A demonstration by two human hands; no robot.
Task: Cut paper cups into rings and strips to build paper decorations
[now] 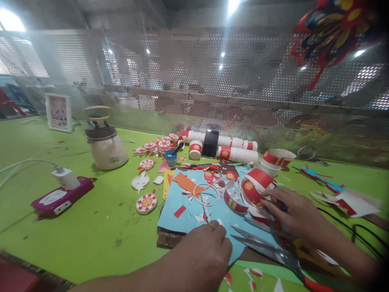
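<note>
My left hand (208, 247) is closed over the front of the light blue sheet (172, 213), knuckles up. A thin white strip leads from its fingers to a white paper ring (195, 194), the rim of a cut cup. At the right, my right hand (293, 207) has thumb and fingers on a cut red-and-white paper cup (249, 192), which lies tilted. Something dark blue shows beneath that hand, too hidden to name. A curved red cup strip (235, 206) lies beside the cup. Between my hands lie large scissors (273, 251) with red handles, blades apart.
Decorated paper discs (146, 203) and a blue jar (171, 158) lie at left. Behind are a phone (210, 144), stacked cup rolls (238, 155) and cups (270, 162). A large jug (107, 148) and purple power strip (65, 198) stand far left; black cable (354, 229) runs right.
</note>
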